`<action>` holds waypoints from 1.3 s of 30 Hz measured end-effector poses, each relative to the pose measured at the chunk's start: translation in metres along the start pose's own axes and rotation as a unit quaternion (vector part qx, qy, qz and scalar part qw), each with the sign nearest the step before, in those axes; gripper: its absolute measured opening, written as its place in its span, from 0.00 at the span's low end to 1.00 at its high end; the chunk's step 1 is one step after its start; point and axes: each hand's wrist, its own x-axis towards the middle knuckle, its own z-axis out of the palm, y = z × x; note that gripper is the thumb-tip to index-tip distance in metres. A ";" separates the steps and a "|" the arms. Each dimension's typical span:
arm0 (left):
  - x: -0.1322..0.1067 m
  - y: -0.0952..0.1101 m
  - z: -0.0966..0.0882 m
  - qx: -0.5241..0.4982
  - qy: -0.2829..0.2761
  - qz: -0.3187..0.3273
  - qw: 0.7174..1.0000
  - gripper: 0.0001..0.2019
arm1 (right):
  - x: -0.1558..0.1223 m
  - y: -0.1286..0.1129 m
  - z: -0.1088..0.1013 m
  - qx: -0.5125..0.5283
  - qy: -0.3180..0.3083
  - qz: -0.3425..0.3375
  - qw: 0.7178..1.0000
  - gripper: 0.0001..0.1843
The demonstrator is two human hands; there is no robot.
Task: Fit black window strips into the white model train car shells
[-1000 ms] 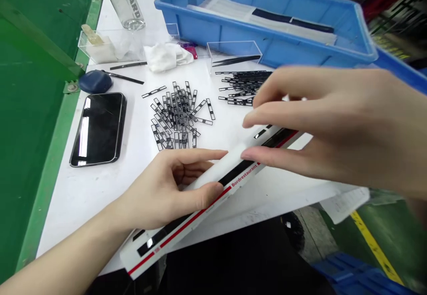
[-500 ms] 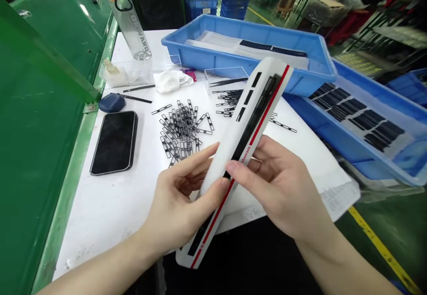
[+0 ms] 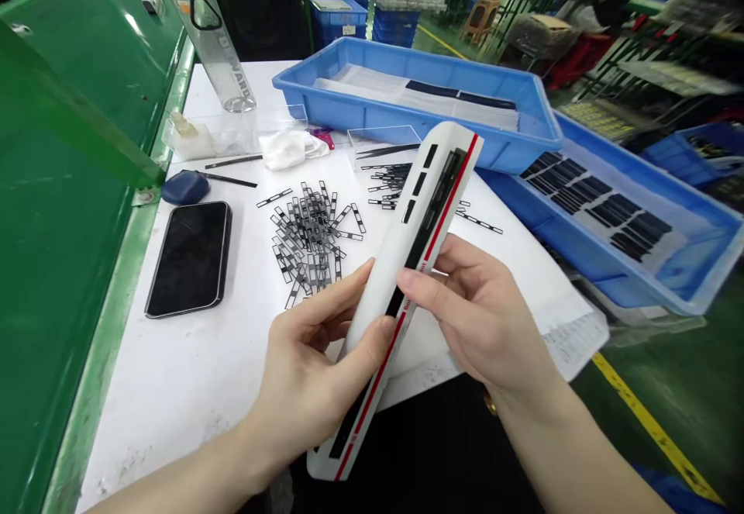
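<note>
A white model train carriage shell with a red stripe, red lettering and a black window band slants across the middle, above the table edge. My left hand is closed around its lower half, thumb lying on the black band. Wrapped around the far side, the fingers of my right hand grip the shell, with the thumb pressed on the band near the lettering. Just beyond the shell lies a heap of small clear strips with black frames. A second bunch of such strips sits partly behind the shell's upper end.
A phone, a dark blue rounded object, black tweezers, a crumpled white cloth and a bottle stand or lie to the left. Blue bins at the back and right hold dark strips. A green partition borders the left.
The camera view has shifted slightly. My right thumb has lifted and slid a little up the band, away from the left thumb, uncovering more red lettering. Both hands keep hold of the shell.
</note>
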 end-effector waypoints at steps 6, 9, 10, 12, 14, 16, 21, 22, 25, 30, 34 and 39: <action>0.003 -0.002 0.000 -0.004 0.019 -0.009 1.000 0.21 | 0.008 0.005 -0.007 0.014 0.008 0.031 0.999 0.08; 0.002 -0.006 -0.001 0.007 0.005 0.003 1.000 0.21 | 0.013 0.002 -0.009 0.000 0.022 -0.004 1.000 0.07; 0.002 -0.008 -0.002 0.017 0.005 0.008 1.000 0.22 | 0.014 0.001 -0.010 -0.005 0.031 -0.015 0.999 0.07; 0.001 -0.011 -0.003 0.035 0.011 0.013 0.999 0.23 | 0.016 -0.002 -0.011 -0.013 0.041 -0.017 0.999 0.06; 0.002 -0.013 -0.003 0.036 0.011 0.007 0.999 0.23 | 0.018 -0.003 -0.013 -0.012 0.038 -0.002 0.999 0.06; 0.003 -0.012 -0.002 0.032 0.006 -0.007 0.999 0.24 | 0.020 -0.005 -0.015 -0.006 0.034 -0.001 0.999 0.08; 0.004 -0.007 0.005 0.042 0.028 -0.007 0.999 0.22 | 0.028 -0.011 -0.021 -0.002 0.048 -0.037 0.998 0.09; 0.003 -0.006 0.006 0.043 0.032 -0.010 0.998 0.22 | 0.029 -0.011 -0.022 -0.006 0.048 -0.030 0.998 0.10; 0.003 -0.007 0.006 0.046 0.041 -0.019 0.998 0.24 | 0.033 -0.013 -0.023 -0.004 0.037 -0.025 0.999 0.13; 0.002 -0.009 0.004 0.089 0.055 0.002 0.995 0.23 | 0.039 -0.016 -0.025 0.023 0.055 -0.022 0.998 0.14; 0.000 -0.011 0.004 0.101 0.063 0.001 0.993 0.23 | 0.044 -0.019 -0.026 0.039 0.048 0.005 0.998 0.15; -0.002 -0.013 0.004 0.122 0.054 0.019 0.991 0.23 | 0.050 -0.023 -0.027 0.045 0.078 -0.027 0.996 0.17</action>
